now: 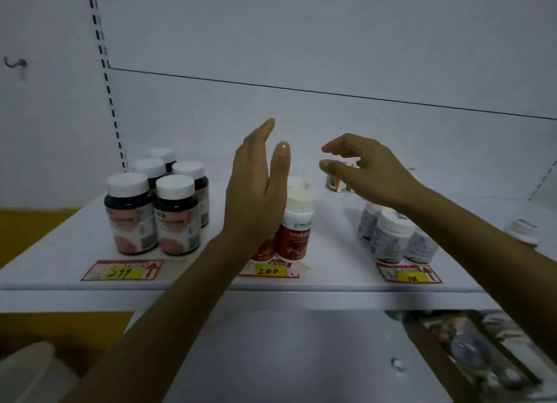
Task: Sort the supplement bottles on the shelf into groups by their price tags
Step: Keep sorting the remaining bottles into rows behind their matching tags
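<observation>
Several dark bottles with pink labels and white caps point(176, 215) stand at the left behind the "299" price tag point(122, 270). Red-labelled bottles point(295, 230) stand in the middle behind the "200" tag point(269, 270), partly hidden by my left hand point(256, 191), which is raised flat with fingers straight and holds nothing. White bottles with blue print point(390, 237) stand at the right behind a third tag point(411, 274). My right hand point(367, 167) hovers above the shelf with fingers curled apart, in front of small bottles point(337, 182) at the back, touching none of them.
The white shelf point(211, 285) has a white back panel and a slotted upright at the left. A lone bottle point(523, 232) stands at the far right. Below the shelf at the right lies a cluttered box point(482, 348). A pale container point(33, 369) is at the lower left.
</observation>
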Action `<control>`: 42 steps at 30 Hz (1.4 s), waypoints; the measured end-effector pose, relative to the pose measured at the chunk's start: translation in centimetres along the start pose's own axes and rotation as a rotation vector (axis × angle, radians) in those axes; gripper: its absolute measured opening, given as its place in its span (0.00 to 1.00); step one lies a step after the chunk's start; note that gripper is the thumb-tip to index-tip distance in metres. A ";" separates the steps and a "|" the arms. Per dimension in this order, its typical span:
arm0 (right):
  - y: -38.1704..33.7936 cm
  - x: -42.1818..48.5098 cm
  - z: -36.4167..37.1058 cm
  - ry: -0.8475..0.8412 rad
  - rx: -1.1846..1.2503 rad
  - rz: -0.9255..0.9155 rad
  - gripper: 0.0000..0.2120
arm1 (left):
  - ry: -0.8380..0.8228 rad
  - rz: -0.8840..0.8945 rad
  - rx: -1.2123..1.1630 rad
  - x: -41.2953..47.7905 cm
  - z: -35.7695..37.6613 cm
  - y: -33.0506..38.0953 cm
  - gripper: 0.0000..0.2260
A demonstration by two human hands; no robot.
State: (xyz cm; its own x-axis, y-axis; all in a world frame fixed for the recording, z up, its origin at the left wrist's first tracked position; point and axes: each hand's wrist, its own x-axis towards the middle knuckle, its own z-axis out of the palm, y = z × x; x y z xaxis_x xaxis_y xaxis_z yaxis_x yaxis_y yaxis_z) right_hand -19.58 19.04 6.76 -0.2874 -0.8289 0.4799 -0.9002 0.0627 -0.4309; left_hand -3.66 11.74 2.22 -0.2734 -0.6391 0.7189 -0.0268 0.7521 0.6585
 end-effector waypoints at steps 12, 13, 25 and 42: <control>10.9 -10.7 -14.3 0.063 -0.047 0.095 0.16 | -0.523 0.100 0.366 -2.7 13.3 11.6 0.27; 11.8 -11.1 -15.1 0.060 -0.048 0.104 0.16 | -0.544 0.094 0.394 -2.8 14.0 12.1 0.28; 19.6 -5.3 -16.7 -0.088 -0.080 0.119 0.20 | -0.715 0.032 0.635 2.2 19.5 10.3 0.27; 33.6 10.1 -10.0 -0.473 -0.542 0.072 0.29 | -1.023 0.104 0.830 10.0 31.7 5.5 0.24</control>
State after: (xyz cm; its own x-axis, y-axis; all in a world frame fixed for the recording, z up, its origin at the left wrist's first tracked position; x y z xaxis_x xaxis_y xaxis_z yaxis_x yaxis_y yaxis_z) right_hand -55.96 18.33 4.80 -0.2903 -0.9565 0.0296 -0.9553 0.2914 0.0491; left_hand -37.02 14.61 5.98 -0.8981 -0.4391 0.0247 -0.4388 0.8984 0.0158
